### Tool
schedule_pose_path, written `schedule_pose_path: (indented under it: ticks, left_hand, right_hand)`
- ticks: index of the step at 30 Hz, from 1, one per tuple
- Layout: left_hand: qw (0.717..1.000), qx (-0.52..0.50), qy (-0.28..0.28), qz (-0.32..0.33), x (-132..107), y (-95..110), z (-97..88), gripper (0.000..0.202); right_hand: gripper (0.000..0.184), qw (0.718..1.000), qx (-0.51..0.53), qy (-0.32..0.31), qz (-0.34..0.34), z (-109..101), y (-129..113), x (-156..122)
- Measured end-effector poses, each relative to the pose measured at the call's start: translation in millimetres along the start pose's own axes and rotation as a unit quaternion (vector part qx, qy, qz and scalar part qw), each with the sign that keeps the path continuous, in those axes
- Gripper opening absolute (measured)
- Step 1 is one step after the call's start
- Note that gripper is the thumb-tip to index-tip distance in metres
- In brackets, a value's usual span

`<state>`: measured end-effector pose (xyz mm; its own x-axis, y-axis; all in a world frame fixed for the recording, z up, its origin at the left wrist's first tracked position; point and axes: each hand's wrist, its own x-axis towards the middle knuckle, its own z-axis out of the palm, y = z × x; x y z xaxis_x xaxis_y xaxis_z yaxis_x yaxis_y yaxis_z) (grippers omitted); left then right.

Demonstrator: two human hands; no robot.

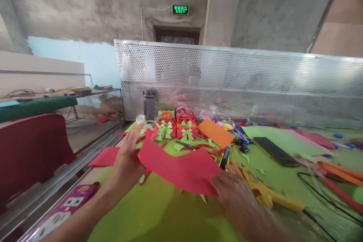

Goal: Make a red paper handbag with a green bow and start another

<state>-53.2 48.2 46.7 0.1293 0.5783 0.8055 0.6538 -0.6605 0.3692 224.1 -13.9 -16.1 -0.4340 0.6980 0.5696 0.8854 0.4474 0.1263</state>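
Above the green counter (147, 221), a red sheet (181, 170) is held with its long axis crosswise — one end pinched in the loosely curled left hand (131, 149), the other in the blurred, closed-looking right hand (233, 187).

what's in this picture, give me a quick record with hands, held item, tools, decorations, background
left hand: grips one end of the sheet, left hand
right hand: blurred, at the other end, right hand
held item: red sheet, bent
tools: scissors, yellow glue gun
decorations: red boxes with green bows
background: perforated screen, exit sign
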Motion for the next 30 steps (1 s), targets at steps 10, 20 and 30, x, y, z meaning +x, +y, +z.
schedule_pose_path:
  ticks: [10,20,30]
  left_hand:
    - [0.954,0.111,0.011,0.277,-27,54,-6.9,0.061]
    - [0.839,-0.09,-0.447,0.296,-68,82,28.5,0.053]
    - [0.865,0.113,-0.479,0.101,-20,3,85.3,0.044]
  right_hand:
    - [0.021,0.988,-0.066,-0.117,0.075,-6,-15,1]
    - [0.02,0.967,-0.104,-0.143,0.181,-34,16,22]
    - [0.02,0.962,-0.098,-0.14,0.212,-30,29,28]
